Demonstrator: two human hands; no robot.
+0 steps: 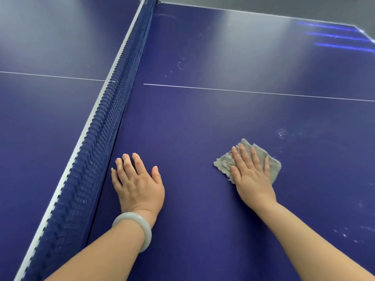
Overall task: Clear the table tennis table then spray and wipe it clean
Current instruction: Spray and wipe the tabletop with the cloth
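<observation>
The right hand (252, 175) lies flat, fingers straight and spread, pressing a grey cloth (248, 160) against the table tennis table (203, 122). The cloth is not gripped; the palm and fingers pin it to the surface. Cloth edges show to the left, the far side and the right of the hand.

The left hand (137, 182) rests flat on the bare surface to the left, fingers straight, holding nothing. It lies just beside the net (105, 126), which runs from near left to far centre. A pale bangle (135, 230) sits on the left wrist.

Whitish speckled marks (282, 133) lie just beyond the cloth, to its far right. A second patch (349, 234) lies near the right edge of view, on the near side. Fainter specks (180, 63) lie beyond the white centre line (253, 92).

Probable step: wiping, with clearing apparently complete on the part of the table in view. The nearest residue lies far-right of the cloth, so the right hand is the better-placed hand. A stroke away from the net would reach it.
</observation>
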